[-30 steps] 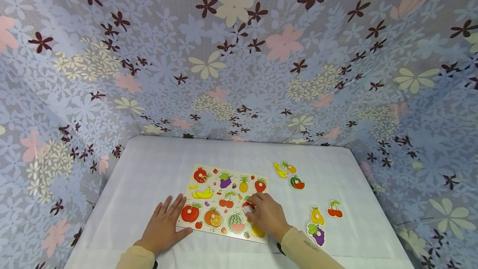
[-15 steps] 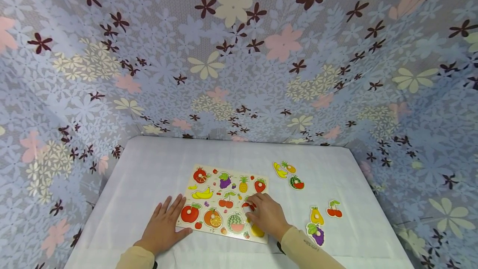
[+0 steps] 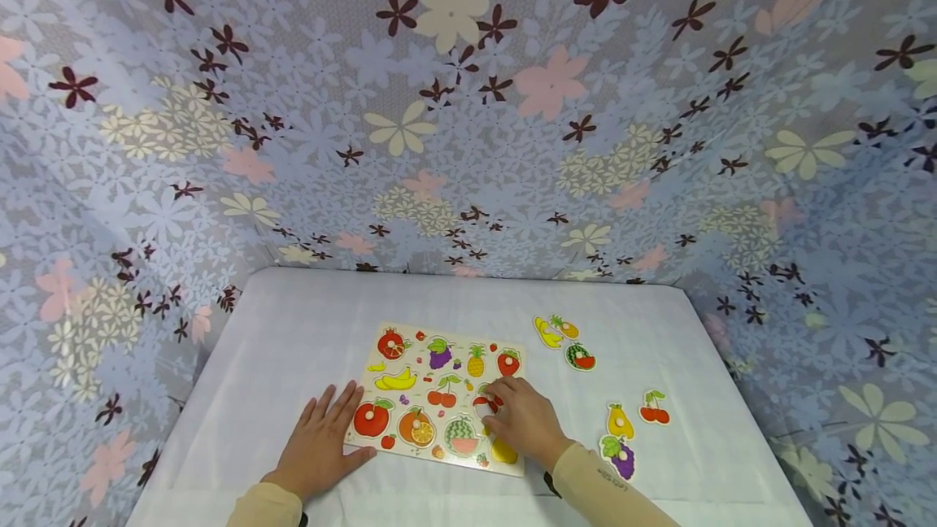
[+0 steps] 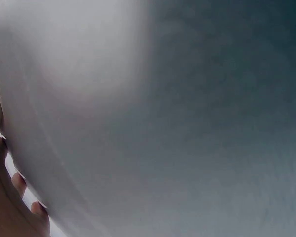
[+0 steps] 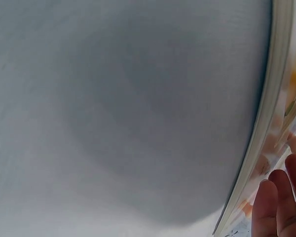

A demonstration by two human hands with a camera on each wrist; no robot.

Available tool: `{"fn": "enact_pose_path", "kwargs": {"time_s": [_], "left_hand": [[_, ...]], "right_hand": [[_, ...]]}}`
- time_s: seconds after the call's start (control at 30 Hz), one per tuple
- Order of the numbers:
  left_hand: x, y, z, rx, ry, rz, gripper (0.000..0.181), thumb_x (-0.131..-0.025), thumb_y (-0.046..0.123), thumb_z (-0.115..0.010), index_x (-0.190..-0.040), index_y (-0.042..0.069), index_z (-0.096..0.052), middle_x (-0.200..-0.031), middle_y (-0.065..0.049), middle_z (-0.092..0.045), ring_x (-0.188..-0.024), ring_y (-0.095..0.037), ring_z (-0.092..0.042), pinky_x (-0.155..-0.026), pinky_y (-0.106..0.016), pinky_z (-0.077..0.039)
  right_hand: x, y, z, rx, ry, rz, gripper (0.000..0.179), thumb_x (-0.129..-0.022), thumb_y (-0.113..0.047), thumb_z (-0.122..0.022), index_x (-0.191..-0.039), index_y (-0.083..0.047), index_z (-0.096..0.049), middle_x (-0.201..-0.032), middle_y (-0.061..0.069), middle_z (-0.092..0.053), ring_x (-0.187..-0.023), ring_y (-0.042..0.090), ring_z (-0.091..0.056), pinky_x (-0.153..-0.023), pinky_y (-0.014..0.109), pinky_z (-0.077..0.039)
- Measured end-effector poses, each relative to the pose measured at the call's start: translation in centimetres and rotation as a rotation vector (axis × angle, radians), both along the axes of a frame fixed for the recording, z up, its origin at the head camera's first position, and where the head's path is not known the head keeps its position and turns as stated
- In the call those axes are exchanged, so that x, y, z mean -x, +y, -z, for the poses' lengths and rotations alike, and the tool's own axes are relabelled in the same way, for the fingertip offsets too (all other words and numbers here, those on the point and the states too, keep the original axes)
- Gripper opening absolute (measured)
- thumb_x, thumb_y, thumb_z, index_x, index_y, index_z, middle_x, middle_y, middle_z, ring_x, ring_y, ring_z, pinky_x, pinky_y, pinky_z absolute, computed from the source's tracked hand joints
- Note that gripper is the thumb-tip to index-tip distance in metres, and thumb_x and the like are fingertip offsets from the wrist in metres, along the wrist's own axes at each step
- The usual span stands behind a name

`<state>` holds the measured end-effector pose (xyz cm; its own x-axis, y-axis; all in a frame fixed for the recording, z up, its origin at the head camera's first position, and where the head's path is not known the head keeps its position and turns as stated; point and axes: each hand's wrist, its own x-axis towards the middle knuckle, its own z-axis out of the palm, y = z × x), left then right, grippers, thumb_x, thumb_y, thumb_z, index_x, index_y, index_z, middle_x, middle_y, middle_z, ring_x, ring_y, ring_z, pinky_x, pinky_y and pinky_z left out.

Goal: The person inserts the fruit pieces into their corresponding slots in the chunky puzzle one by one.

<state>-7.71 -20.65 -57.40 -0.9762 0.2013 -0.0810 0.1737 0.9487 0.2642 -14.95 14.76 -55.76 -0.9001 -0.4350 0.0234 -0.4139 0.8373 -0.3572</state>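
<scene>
A wooden fruit puzzle board [image 3: 404, 397] lies on the table. My left hand [image 3: 313, 442] rests spread at its left edge, fingertips and thumb right at the rim. On the board's right side, my right hand [image 3: 529, 421] pinches a small red fruit puzzle piece [image 3: 494, 402], mostly covered by the fingers. In the right wrist view, the right hand's fingers [image 5: 278, 207] reach over the board's edge. A red apple piece [image 3: 372, 419], an orange piece [image 3: 417, 427], a pomegranate piece [image 3: 392, 343] and a strawberry piece [image 3: 509, 363] sit in the board.
Loose pieces lie right of the board: bananas [image 3: 546, 333], a pineapple [image 3: 565, 327], a watermelon [image 3: 581, 357], a pear [image 3: 620, 421], grapes [image 3: 621, 459] and cherries [image 3: 655, 409]. A floral curtain [image 3: 468, 145] surrounds the white table [image 3: 307, 307].
The red piece under my right fingers shifts slightly, showing a different part of its surface. Both hands and the board otherwise hold their places; the head view tilts a little.
</scene>
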Motion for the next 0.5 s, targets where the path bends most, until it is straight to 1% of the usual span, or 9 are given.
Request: {"fn": "enact_pose_path", "kwargs": {"time_s": [0.2, 0.37, 0.5], "left_hand": [[0.0, 0.0, -0.1, 0.022, -0.015, 0.002, 0.100, -0.083, 0.071, -0.061, -0.157, 0.010, -0.032, -0.162, -0.008, -0.028, -0.147, -0.039, -0.021, -0.117, -0.060, -0.015], [-0.2, 0.2, -0.7, 0.008, -0.002, 0.006, 0.097, -0.084, 0.066, -0.065, -0.155, 0.008, -0.035, -0.161, -0.009, -0.031, -0.146, -0.041, -0.023, -0.116, -0.061, -0.016], [-0.2, 0.4, -1.2, 0.005, -0.001, 0.004, 0.096, -0.084, 0.064, -0.067, -0.155, 0.007, -0.036, -0.160, -0.010, -0.032, -0.145, -0.041, -0.024, -0.116, -0.061, -0.017]], "right_hand": [[0.1, 0.6, -0.1, 0.007, -0.004, 0.003, 0.043, -0.082, -0.038, -0.082, -0.119, -0.022, -0.069, -0.120, -0.006, -0.062, -0.113, 0.017, -0.057, -0.094, 0.040, -0.053], [0.5, 1.6, 0.1, -0.008, 0.030, 0.019, 0.042, -0.081, -0.034, -0.083, -0.119, -0.021, -0.070, -0.121, -0.005, -0.062, -0.114, 0.017, -0.057, -0.093, 0.039, -0.053], [0.7, 2.5, 0.0, 0.009, 0.061, 0.030, 0.042, -0.078, -0.030, -0.085, -0.116, -0.019, -0.070, -0.117, -0.004, -0.063, -0.109, 0.017, -0.059, -0.088, 0.038, -0.055]]}}
